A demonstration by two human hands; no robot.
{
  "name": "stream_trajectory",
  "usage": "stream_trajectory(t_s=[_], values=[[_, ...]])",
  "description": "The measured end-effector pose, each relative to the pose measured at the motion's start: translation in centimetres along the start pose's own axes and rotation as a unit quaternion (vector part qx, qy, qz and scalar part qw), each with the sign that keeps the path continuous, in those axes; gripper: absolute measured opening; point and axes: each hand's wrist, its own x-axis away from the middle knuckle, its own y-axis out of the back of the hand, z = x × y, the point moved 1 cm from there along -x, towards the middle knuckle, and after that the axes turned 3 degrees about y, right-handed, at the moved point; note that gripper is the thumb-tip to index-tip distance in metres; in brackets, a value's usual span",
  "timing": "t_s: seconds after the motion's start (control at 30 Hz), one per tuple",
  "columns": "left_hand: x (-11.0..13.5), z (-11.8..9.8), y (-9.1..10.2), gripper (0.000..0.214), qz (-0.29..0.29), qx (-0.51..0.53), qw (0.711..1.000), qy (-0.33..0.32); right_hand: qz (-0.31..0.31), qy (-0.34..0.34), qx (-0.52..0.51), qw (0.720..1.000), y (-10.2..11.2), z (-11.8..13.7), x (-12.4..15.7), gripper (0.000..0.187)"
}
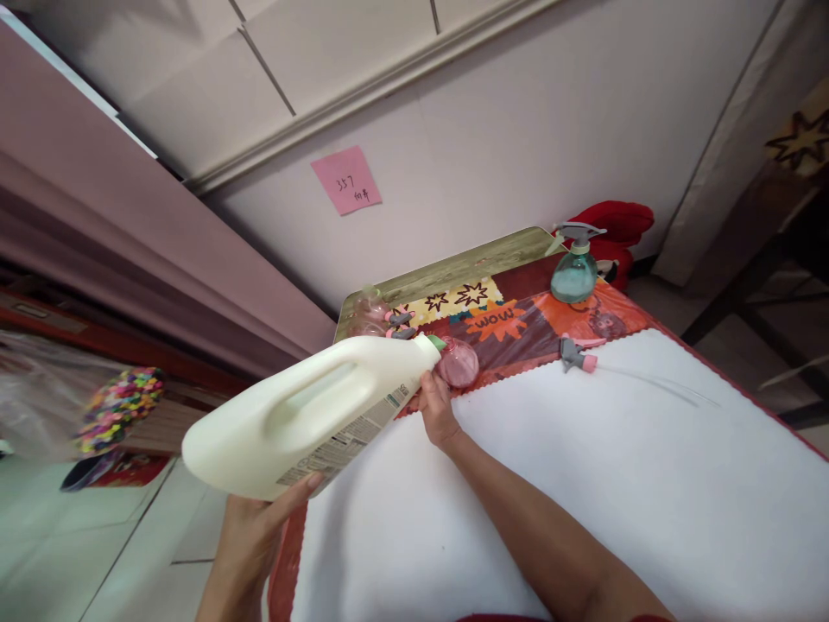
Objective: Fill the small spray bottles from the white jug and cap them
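My left hand (256,523) clasped the big cream plastic jug (239,428) from below, tilted at the round translucent pink bottle (461,363); whether my right hand (440,413) gripped its neck, I couldn't tell. It seemed heavy, slick — best held by the handle (353,347).

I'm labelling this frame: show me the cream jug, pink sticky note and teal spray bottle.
Cream jug (294,451), head view: side wall below the handle.
Pink sticky note (347,180), head view: middle of the paper.
Teal spray bottle (573,276), head view: its round body.
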Motion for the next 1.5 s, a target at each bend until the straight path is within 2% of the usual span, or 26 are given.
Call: stream_trajectory(t_s=[0.27, 0.53, 0.7, 0.9, 1.37, 1.5], values=[[0.08, -0.47, -0.2, 0.085, 0.006, -0.009, 1.0, 0.005, -0.001, 0.002, -0.001, 1.0, 0.12, -0.24, -0.06, 0.069], [0.14, -0.53, -0.35, 0.082, -0.004, -0.02, 1.0, 0.008, -0.002, 0.004, 0.0, 1.0, -0.06, 0.01, -0.03, 0.07], [0.37, -0.66, -0.5, 0.079, 0.011, -0.009, 1.0, -0.003, 0.002, 0.0, 0.003, 1.0, 0.12, -0.35, -0.11, 0.068], [0.12, -0.73, -0.49, 0.092, 0.001, 0.003, 1.0, 0.005, 0.001, 0.002, -0.004, 1.0, 0.17, -0.41, -0.06, 0.069], [0.54, -0.96, -0.82, 0.082, 0.007, 0.018, 1.0, 0.009, 0.008, 0.008, -0.009, 1.0, 0.23, -0.46, -0.05, 0.065], [0.28, -0.65, -0.5, 0.086, 0.004, 0.016, 1.0, 0.012, 0.003, 0.007, -0.004, 1.0, 0.41, -0.75, -0.17, 0.065]])
